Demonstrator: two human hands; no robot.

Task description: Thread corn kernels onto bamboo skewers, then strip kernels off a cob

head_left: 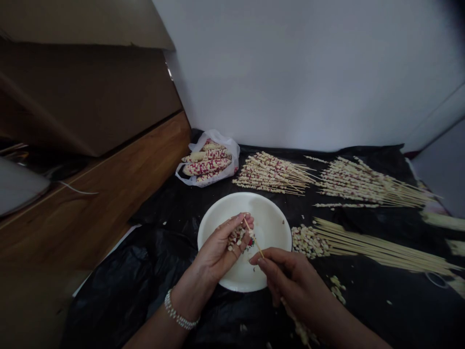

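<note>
A bamboo skewer (pixel 254 237) rises over a white plastic bowl (pixel 225 207), its upper end passing a cluster of red-flecked corn kernels (pixel 237 238). The left hand (pixel 216 252) is curled closed around the kernels, fingers bent in toward the palm, apparently to keep them bunched beside the skewer. A white beaded bracelet (pixel 177 310) circles that wrist. The right hand (pixel 290 276) is also closed, its thumb and fingers pinching the skewer in what looks like a steering grip. Kernels show on a stick end (pixel 301 332) below this hand, near the bottom of the view, though it is hard to tell whether it is the same skewer.

Both hands work directly above the bowl, likely so that stray kernels land inside it. To the right, a heap of loose kernels (pixel 308 241) sits beside a fan of bare skewers (pixel 381 252), seemingly within easy reach. Farther out lie two fanned bundles of kernel-laden skewers (pixel 272 173), their sticks angled to the right. Red-and-white corn cobs (pixel 206 162) rest in a white plastic bag (pixel 222 141) against a white wall (pixel 308 72). A black plastic sheet (pixel 109 286), probably laid down to protect the surface, lies under everything, with a wooden ledge (pixel 90 208) and a cardboard box (pixel 83 97) to the left.
</note>
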